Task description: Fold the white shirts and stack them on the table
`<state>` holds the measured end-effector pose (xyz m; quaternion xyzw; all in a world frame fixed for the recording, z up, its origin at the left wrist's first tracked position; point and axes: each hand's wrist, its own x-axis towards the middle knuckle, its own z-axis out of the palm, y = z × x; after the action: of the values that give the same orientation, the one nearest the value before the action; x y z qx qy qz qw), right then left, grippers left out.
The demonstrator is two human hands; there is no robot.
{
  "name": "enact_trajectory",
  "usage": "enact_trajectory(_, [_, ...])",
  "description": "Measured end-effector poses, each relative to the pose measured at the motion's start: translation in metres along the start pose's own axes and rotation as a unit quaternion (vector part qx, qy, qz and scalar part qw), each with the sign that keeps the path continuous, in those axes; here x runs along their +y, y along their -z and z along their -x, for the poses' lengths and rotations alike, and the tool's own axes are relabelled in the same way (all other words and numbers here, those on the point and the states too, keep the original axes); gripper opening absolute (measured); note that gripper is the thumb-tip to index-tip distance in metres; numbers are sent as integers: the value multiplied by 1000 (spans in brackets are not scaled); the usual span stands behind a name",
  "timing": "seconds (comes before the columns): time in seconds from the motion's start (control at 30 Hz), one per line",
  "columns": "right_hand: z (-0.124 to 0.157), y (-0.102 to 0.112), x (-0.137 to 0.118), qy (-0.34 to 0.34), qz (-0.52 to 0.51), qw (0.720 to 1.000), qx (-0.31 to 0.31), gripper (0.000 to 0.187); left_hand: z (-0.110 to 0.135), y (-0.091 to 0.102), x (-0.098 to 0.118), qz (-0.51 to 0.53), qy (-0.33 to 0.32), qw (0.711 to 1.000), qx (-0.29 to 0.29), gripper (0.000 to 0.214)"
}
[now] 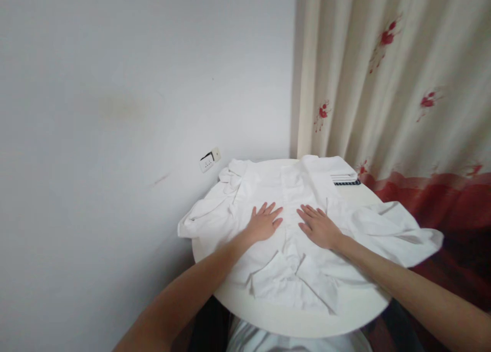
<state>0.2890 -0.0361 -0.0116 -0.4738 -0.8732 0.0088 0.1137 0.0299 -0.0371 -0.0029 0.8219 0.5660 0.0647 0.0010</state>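
Observation:
A white long-sleeved garment, which looks like a shirt (264, 183), lies spread over a round white table (299, 324). Its collar end points toward me, with creases around it. One sleeve (207, 214) lies at the left edge, and the other sleeve (399, 232) hangs past the right edge. My left hand (264, 222) rests flat on the left of the cloth, fingers spread. On the right of the middle, my right hand (318, 227) also lies flat with its fingers apart. Neither hand holds anything.
Folded white cloth (345, 177) with a dark patterned edge lies at the table's back right. A pale wall with a power socket (206, 162) stands close on the left. A cream curtain (368, 86) with red flowers and a red lower band hangs on the right.

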Motion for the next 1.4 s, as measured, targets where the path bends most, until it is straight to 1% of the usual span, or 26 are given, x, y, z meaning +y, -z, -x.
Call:
enact_trajectory(0.17, [0, -5, 2, 1, 10, 1000, 4, 62, 31, 5, -46, -17, 36, 998, 41, 51])
enact_trajectory(0.23, [0, -7, 3, 2, 14, 1000, 9, 61, 42, 8, -61, 9, 35, 998, 56, 49])
enact_trajectory(0.3, [0, -8, 4, 3, 15, 1000, 16, 60, 51, 13, -73, 69, 14, 994, 79, 43])
enact_trajectory(0.37, [0, -10, 4, 4, 14, 1000, 20, 60, 60, 19, -85, 131, 4, 982, 138, 38])
enact_trajectory(0.43, [0, -12, 5, 7, 14, 1000, 22, 61, 71, 25, -100, 152, 32, 965, 213, 38])
enact_trajectory(0.47, [0, -13, 5, 8, 14, 1000, 24, 61, 76, 27, -108, 144, 54, 960, 234, 38])
enact_trajectory(0.5, [-1, -13, 5, 8, 15, 1000, 25, 61, 82, 28, -115, 128, 70, 961, 233, 39])
enact_trajectory(0.53, [-1, -14, 5, 7, 17, 999, 27, 61, 87, 28, -122, 107, 82, 968, 211, 42])
enact_trajectory(0.63, [0, -14, 5, 2, 22, 999, 27, 60, 99, 26, -134, 35, 113, 988, 94, 55])
enact_trajectory(0.7, [0, -14, 5, 2, 25, 999, 25, 60, 103, 23, -134, -4, 144, 989, 40, 56])
enact_trajectory(0.8, [0, -14, 5, 4, 27, 999, 27, 60, 103, 25, -130, -40, 194, 980, 9, 55])
enact_trajectory(0.87, [1, -14, 5, 6, 28, 999, 31, 60, 99, 29, -126, -55, 216, 975, 19, 52])
enact_trajectory(0.9, [1, -14, 5, 6, 28, 999, 32, 60, 95, 32, -124, -59, 212, 975, 33, 50])
enact_trajectory(0.97, [1, -15, 5, 8, 30, 999, 32, 59, 87, 37, -120, -63, 186, 978, 66, 47])
enact_trajectory(1.03, [1, -15, 5, 9, 30, 999, 31, 59, 78, 39, -117, -57, 164, 982, 74, 47])
enact_trajectory(1.13, [1, -15, 6, 6, 28, 999, 32, 58, 71, 33, -117, -42, 160, 986, 36, 49])
enact_trajectory(1.2, [1, -15, 6, 6, 27, 999, 32, 58, 72, 26, -120, -45, 158, 986, 24, 48])
enact_trajectory(1.3, [1, -14, 6, 9, 28, 999, 31, 58, 77, 16, -128, -62, 163, 984, 47, 47])
enact_trajectory(1.4, [1, -13, 6, 10, 32, 999, 31, 59, 82, 15, -133, -55, 173, 980, 86, 54])
